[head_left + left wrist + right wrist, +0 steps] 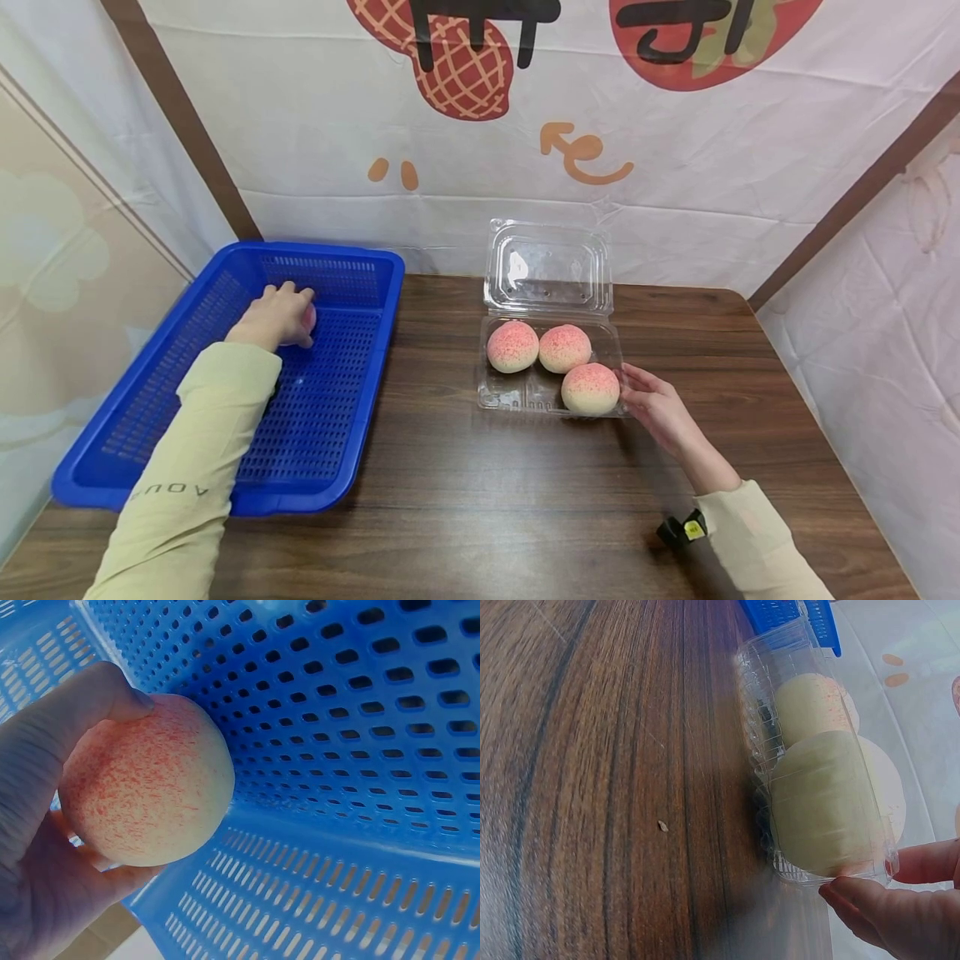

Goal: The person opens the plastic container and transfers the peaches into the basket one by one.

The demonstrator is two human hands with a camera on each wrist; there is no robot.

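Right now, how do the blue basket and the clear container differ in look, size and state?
The basket is blue and slotted, the container transparent. The basket looks larger than the container. The container has a raised lid and holds three pink-speckled balls; the basket shows no lid, and the left hand grips one ball inside it. Both are open on top.

Brown table [465, 508] — basket [300, 502], clear box [521, 390]

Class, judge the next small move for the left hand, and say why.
Perhaps lift the pink-and-cream ball from the blue basket: the left hand grips it, and the open clear container has bare space beside three similar balls.
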